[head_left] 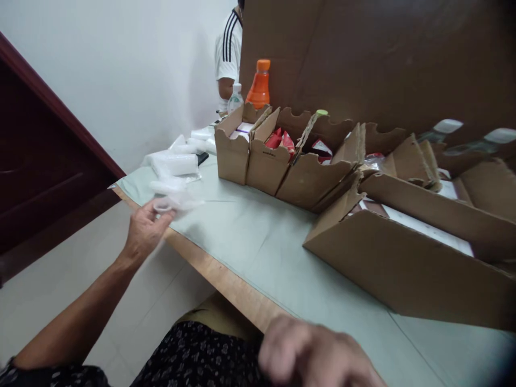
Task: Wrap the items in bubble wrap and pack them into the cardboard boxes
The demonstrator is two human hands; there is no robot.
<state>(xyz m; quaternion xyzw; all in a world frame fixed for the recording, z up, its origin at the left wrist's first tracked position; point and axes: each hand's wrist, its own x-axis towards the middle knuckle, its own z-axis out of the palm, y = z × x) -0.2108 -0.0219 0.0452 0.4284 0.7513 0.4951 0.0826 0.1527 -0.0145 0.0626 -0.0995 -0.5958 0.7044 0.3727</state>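
On the table [258,236], two hands, left hand [145,230] pinching one plastic bag [177,202]

You sit at a table [258,236] with a pale green top and a wooden edge, a plain white wall [121,70] far left, dark red-brown woodwork [44,161] at left, a pale tiled floor [80,274] below, in soft even light.

Only 1 view exists — a head-worn camera looking forward and down over the table [258,236] from its near edge. It sits close to the left hand [143,231] and right hand [314,352], facing a cardboard wall [382,59] — nothing is shared.
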